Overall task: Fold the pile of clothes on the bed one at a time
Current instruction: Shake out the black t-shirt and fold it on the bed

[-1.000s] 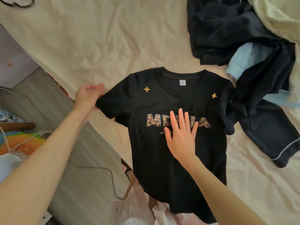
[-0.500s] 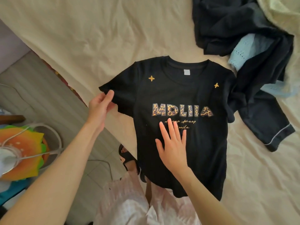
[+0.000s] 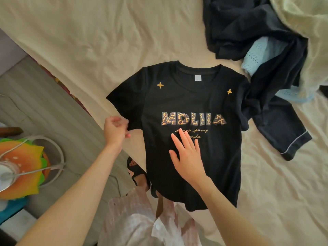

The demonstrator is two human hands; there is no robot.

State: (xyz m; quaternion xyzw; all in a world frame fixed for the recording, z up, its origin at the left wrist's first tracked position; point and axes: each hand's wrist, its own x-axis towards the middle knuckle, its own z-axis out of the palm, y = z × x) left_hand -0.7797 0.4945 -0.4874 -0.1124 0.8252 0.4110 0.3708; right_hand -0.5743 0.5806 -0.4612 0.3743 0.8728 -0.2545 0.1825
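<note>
A black T-shirt with leopard-print letters lies front up on the cream bed sheet, its hem hanging over the bed's near edge. My right hand lies flat on the shirt's front just below the lettering, fingers straight. My left hand has its fingers curled at the lower edge of the shirt's left sleeve and seems to pinch that edge. The shirt's right sleeve is bunched against the dark clothes beside it.
A pile of dark navy clothes with a light blue lace piece lies at the upper right, one navy trouser leg stretching toward me. A pale blanket fills the far right corner. Left of the bed are grey floor and a colourful fan.
My left hand slid down the left sleeve from its tip to its lower edge and curled. My right hand moved down from the lettering to just beneath it.
</note>
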